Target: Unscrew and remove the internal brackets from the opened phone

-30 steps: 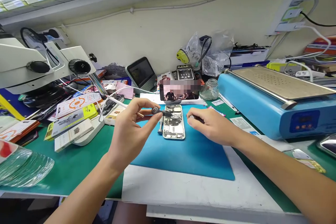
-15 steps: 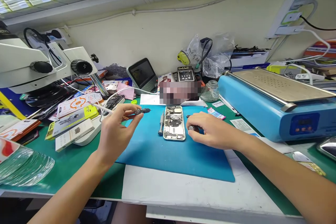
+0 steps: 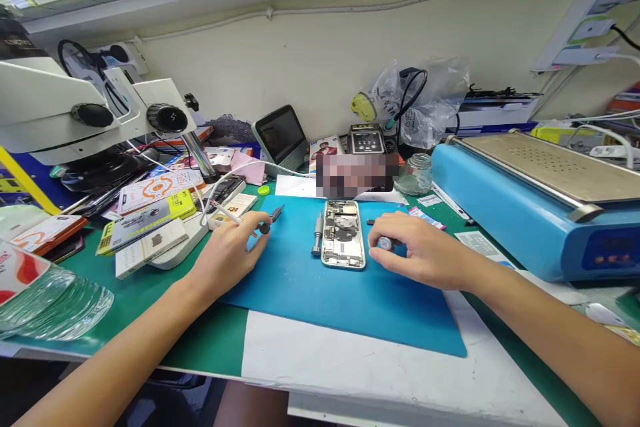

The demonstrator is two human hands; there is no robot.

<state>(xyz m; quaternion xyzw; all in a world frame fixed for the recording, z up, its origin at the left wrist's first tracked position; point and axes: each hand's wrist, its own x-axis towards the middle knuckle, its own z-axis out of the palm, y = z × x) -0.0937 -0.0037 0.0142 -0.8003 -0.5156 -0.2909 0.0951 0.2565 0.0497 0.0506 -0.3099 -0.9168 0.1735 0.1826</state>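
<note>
The opened phone (image 3: 343,235) lay between the left hand (image 3: 227,255), pinching a dark screwdriver (image 3: 271,221), and the right hand (image 3: 425,252), gripping a silver-capped driver (image 3: 385,243)

Only hands and forearms are seen of the person, and all are bare. The left hand (image 3: 227,257) is continued by a slender, uncovered left forearm (image 3: 125,353), shown from the wrist to the lower left edge. The right hand (image 3: 425,257) is continued by a right forearm (image 3: 550,333), uncovered as far as the lower right corner. Finer detail of the nails cannot be made out.
</note>
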